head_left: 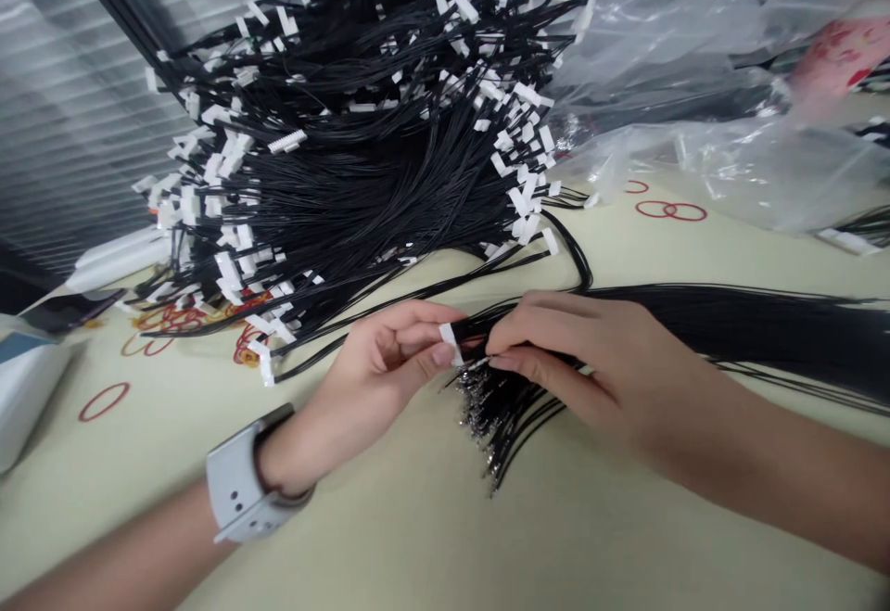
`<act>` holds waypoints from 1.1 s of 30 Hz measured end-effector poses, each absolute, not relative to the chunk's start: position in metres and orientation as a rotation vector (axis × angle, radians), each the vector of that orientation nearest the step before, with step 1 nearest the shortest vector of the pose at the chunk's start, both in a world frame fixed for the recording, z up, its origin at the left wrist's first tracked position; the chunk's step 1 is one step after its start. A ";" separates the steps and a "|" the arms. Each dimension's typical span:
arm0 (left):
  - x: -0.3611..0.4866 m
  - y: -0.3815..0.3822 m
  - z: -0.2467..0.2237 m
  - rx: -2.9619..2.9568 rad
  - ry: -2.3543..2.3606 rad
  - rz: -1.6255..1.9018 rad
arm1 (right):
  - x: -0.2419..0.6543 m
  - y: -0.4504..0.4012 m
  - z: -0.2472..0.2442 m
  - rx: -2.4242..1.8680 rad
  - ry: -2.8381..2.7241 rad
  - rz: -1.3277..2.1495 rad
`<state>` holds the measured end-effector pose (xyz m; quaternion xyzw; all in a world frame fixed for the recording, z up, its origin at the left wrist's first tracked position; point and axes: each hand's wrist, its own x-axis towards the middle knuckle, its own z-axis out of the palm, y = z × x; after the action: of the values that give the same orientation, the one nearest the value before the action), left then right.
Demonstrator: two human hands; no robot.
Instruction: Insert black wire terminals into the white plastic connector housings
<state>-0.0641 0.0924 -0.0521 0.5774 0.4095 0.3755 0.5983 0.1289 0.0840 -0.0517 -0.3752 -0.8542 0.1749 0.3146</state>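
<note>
My left hand (396,351) pinches a white connector housing (451,344) between thumb and fingers. Close beside it, my right hand (570,351) has thumb and forefinger pressed together on a thin black wire near its metal tip; the pinched end is partly hidden by the fingers. Beneath both hands lies a bundle of loose black wires (779,324) running off to the right. Its bare ends with small metal terminals (479,407) fan out below the connector.
A tall heap of black cables (375,175) with white connectors stands behind my hands. Red rubber bands (104,401) lie on the pale table (389,528), some near a yellow-and-red tangle (248,347). Clear plastic bags (765,166) and a pink patterned item (841,55) are at back right.
</note>
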 end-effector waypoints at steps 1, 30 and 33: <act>-0.064 0.092 -0.052 1.333 0.940 0.871 | 0.129 0.084 -0.052 -1.010 -2.223 0.451; -0.062 0.090 -0.054 1.297 0.964 0.817 | 0.130 0.085 -0.056 -1.218 -2.012 0.499; -0.062 0.091 -0.055 1.307 0.973 0.817 | 0.131 0.085 -0.058 -1.205 -2.020 0.472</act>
<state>-0.0624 0.0906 -0.0545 0.5668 0.4217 0.3543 0.6127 0.1311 0.0846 -0.0577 -0.4679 -0.7848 0.1834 0.3627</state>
